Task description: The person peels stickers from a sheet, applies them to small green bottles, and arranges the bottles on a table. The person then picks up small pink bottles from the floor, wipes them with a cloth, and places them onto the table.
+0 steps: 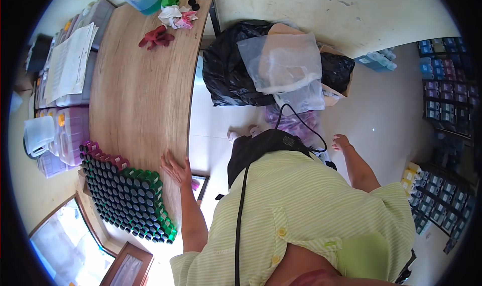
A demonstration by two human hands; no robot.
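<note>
My left hand (175, 169) lies flat on the edge of the wooden table (135, 95), fingers spread and holding nothing. Right beside it stands a tight block of bottles with black caps (125, 195), most with green bodies and some purple ones at the far edge. My right hand (341, 143) hangs low at my side over the floor, its fingers loosely bent and apart. Nothing shows in it.
A dark red glove (156, 38), crumpled cloths (175, 17) and a tub of blue-green liquid (143, 0) sit at the table's far end. Plastic cases (70, 130) line its left side. A black bag (226, 65) lies on the floor ahead; stocked racks (442, 195) stand right.
</note>
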